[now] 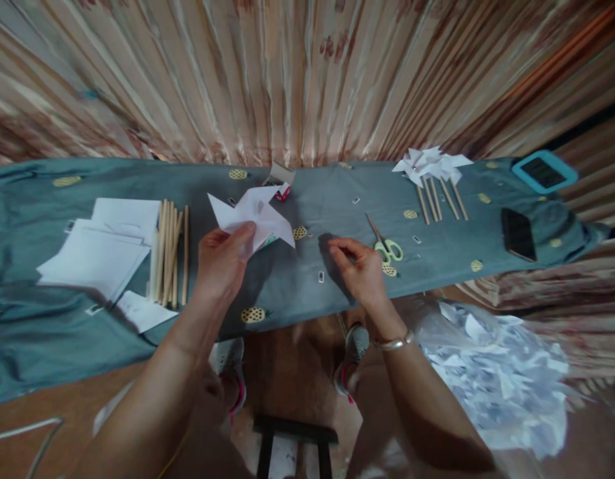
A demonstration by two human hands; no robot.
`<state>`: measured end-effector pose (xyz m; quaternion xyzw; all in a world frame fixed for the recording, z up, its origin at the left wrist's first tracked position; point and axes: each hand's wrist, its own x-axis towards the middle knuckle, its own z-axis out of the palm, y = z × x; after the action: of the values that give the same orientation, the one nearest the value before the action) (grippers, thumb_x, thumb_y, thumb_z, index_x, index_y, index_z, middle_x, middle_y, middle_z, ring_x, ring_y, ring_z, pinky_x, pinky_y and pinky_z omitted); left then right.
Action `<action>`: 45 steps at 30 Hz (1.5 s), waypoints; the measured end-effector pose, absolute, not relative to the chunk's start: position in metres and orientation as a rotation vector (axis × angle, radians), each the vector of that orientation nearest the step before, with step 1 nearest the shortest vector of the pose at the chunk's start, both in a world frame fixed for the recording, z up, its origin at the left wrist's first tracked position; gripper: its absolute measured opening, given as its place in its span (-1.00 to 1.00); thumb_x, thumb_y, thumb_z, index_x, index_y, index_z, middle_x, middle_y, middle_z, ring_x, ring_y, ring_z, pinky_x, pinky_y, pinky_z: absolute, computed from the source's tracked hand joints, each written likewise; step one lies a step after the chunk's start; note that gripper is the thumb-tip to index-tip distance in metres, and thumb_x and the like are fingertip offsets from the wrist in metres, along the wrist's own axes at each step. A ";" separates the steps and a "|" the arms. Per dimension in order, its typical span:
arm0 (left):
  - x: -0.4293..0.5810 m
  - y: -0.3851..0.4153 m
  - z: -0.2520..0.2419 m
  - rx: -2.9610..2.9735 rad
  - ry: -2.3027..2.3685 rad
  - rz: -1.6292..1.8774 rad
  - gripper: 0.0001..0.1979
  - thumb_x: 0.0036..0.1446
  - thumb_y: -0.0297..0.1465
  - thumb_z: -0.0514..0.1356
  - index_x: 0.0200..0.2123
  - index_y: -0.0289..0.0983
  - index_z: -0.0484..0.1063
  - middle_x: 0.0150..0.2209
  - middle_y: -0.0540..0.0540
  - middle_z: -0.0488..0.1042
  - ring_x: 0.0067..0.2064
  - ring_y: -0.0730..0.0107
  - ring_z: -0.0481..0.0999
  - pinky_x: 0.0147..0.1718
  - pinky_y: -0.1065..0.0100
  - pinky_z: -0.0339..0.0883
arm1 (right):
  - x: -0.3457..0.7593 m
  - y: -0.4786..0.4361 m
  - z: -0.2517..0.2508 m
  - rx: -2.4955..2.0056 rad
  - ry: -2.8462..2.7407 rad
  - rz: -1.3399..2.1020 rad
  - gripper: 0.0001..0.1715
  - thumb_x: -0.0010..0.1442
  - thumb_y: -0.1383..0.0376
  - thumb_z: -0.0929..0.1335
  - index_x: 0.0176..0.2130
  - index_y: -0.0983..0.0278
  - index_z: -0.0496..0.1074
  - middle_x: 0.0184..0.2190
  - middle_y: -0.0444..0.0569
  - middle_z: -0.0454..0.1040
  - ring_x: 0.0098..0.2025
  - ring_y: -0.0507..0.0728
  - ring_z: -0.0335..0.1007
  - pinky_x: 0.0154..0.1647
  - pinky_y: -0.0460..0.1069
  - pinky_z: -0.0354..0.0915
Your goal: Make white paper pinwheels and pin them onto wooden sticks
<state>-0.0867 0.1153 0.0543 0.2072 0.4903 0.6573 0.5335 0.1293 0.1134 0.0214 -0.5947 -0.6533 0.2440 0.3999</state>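
Note:
My left hand (222, 256) pinches a white paper pinwheel (257, 216), its folded blades spread out above the cloth. To the right, my right hand (357, 266) hovers over the table with thumb and fingertips pressed together; whatever is between them, if anything, is too small to make out. Just beyond the pinwheel stands a small open box (282, 189) with a red side. Scissors (387, 247) with pale green handles lie close to the right hand. Wooden sticks (167, 249) lie bundled left of the left hand, beside a stack of white paper sheets (102, 253).
Several pinwheels on sticks (434, 169) lie at the back right. Near the right end are a black phone (518, 234) and a blue-framed device (545, 171). A clear bag of paper scraps (501, 372) sits below the table; a stool (296, 432) is underneath me. Curtains (297, 80) hang behind.

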 end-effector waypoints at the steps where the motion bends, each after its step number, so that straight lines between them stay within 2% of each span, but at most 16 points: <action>1: -0.088 0.115 0.054 0.495 1.174 1.562 -0.88 -0.14 -0.50 0.37 -0.56 -0.24 0.47 -0.48 0.06 0.54 -0.39 0.51 0.52 -0.19 0.33 0.48 | 0.126 0.118 0.021 -1.503 -1.707 0.593 -0.79 0.17 0.27 0.33 -0.26 0.21 0.57 -0.25 -0.02 0.64 -0.23 0.17 0.55 -0.10 0.09 0.42; 7: -0.089 0.115 0.053 0.440 1.181 1.573 -0.87 -0.22 -0.51 0.38 -0.57 -0.26 0.48 -0.52 0.05 0.53 -0.43 0.50 0.51 -0.28 0.37 0.47 | 0.104 0.151 0.012 -1.497 -1.936 0.397 -0.86 0.13 0.32 0.36 -0.29 0.23 0.55 -0.21 0.03 0.61 -0.11 0.21 0.50 0.04 0.10 0.34; 13: -0.090 0.114 0.052 0.425 1.155 1.582 -0.89 -0.24 -0.50 0.38 -0.57 -0.27 0.51 -0.53 0.04 0.54 -0.46 0.51 0.50 -0.32 0.40 0.44 | 0.099 0.161 -0.003 -1.509 -1.901 0.458 -0.84 0.12 0.37 0.33 -0.43 0.23 0.53 -0.16 0.07 0.57 -0.02 0.20 0.46 0.10 0.12 0.30; 18: -0.089 0.114 0.049 0.473 1.148 1.555 -0.91 -0.23 -0.49 0.38 -0.55 -0.25 0.53 -0.51 0.03 0.55 -0.46 0.51 0.50 -0.34 0.41 0.42 | 0.099 0.136 -0.006 -1.358 -1.907 0.751 -0.90 0.06 0.35 0.38 -0.43 0.21 0.54 0.04 0.05 0.48 0.09 0.19 0.41 0.17 0.15 0.26; 24: -0.084 0.113 0.045 0.464 1.153 1.582 -0.87 -0.28 -0.47 0.40 -0.54 -0.27 0.55 -0.50 0.01 0.57 -0.46 0.52 0.50 -0.36 0.43 0.40 | 0.110 0.116 -0.008 -1.284 -1.972 0.769 -0.89 0.07 0.35 0.37 -0.38 0.20 0.53 0.27 0.02 0.27 0.33 0.23 0.15 0.29 0.20 0.13; 27: -0.083 0.112 0.043 0.504 1.197 1.550 -0.89 -0.25 -0.46 0.40 -0.54 -0.25 0.55 -0.50 0.01 0.57 -0.47 0.48 0.50 -0.37 0.41 0.40 | 0.123 0.117 -0.008 -1.293 -1.986 0.764 -0.89 0.07 0.34 0.37 -0.37 0.19 0.54 0.29 0.00 0.25 0.34 0.23 0.13 0.30 0.22 0.11; 32: -0.082 0.111 0.039 0.560 1.219 1.533 -0.92 -0.21 -0.46 0.38 -0.54 -0.25 0.55 -0.52 0.01 0.56 -0.47 0.46 0.50 -0.37 0.40 0.40 | 0.132 0.118 -0.001 -1.343 -1.953 0.719 -0.89 0.09 0.31 0.38 -0.33 0.18 0.55 0.19 0.03 0.38 0.24 0.24 0.29 0.26 0.23 0.16; 36: -0.079 0.111 0.036 0.576 1.241 1.523 -0.91 -0.21 -0.48 0.37 -0.52 -0.24 0.58 -0.49 0.01 0.58 -0.45 0.44 0.50 -0.39 0.41 0.39 | 0.123 0.116 0.003 -1.372 -1.936 0.656 -0.90 0.07 0.22 0.44 -0.36 0.19 0.54 0.19 0.07 0.38 0.25 0.26 0.27 0.25 0.24 0.16; 39: -0.076 0.109 0.034 0.608 1.246 1.494 -0.90 -0.22 -0.47 0.39 -0.51 -0.24 0.58 -0.48 0.02 0.59 -0.45 0.44 0.50 -0.39 0.42 0.38 | 0.115 0.114 0.001 -1.372 -1.979 0.626 -0.97 0.05 0.28 0.45 -0.41 0.18 0.52 0.19 0.04 0.37 0.26 0.25 0.25 0.27 0.20 0.16; 45: -0.070 0.106 0.033 0.657 1.198 1.460 -0.87 -0.24 -0.42 0.39 -0.50 -0.26 0.59 -0.50 0.00 0.59 -0.45 0.41 0.50 -0.39 0.40 0.37 | 0.114 0.113 -0.002 -1.347 -2.019 0.627 -0.93 0.09 0.35 0.39 -0.42 0.22 0.50 0.19 0.11 0.38 0.26 0.26 0.25 0.26 0.22 0.16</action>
<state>-0.0704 0.1056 0.0334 0.2763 0.5042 0.6143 0.5404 0.1136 0.1132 -0.0018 -0.5106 -0.7652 0.2378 0.3118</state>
